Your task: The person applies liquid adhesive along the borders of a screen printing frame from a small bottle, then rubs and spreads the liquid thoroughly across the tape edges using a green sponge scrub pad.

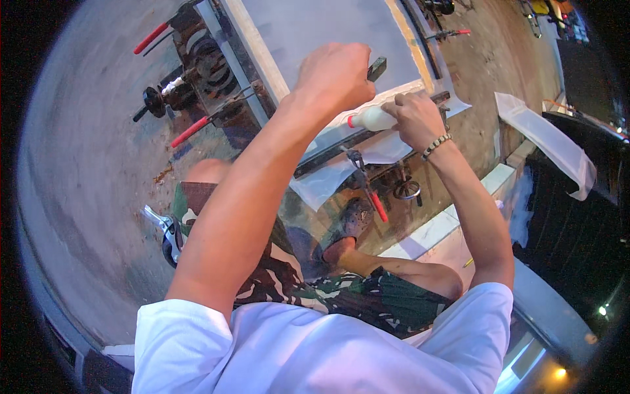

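White bottle [377, 119] at the near edge of a wooden frame [264, 52]
The right hand [420, 121] grasps the bottle, its red tip [351, 121] toward nine o'clock; at that hand's ten o'clock, the left hand [336, 75] curls beside a dark bar [377, 68] (gripping it or not, I cannot tell).

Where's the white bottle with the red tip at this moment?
In the head view, right of centre in the upper half, the white bottle is in the right hand, its red tip pointing left, just below the left hand.
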Demonstrator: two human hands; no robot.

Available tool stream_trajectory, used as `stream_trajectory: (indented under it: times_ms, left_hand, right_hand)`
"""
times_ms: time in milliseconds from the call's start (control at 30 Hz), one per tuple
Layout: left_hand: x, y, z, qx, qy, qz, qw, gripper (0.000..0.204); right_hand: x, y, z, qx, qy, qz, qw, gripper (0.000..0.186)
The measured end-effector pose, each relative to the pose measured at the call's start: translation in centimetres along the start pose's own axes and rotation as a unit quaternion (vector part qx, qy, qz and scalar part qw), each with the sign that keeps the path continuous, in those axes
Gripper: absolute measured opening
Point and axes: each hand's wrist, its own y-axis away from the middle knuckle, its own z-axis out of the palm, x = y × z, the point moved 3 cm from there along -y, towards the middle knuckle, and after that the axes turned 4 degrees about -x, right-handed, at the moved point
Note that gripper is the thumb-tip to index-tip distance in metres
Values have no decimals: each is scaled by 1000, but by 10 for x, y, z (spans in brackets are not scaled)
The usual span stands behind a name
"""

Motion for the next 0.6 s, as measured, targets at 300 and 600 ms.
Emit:
stream_trajectory:
  times_ms: [300, 600]
  left_hand:
    - [5, 2, 6, 8, 5, 6, 1000, 24]
    - [10, 5, 13, 16, 8, 6, 1000, 23]
  right_hand:
    - [-16, 3, 6, 17, -26, -17, 999, 22]
    - [-30, 5, 15, 1, -27, -42, 999, 24]
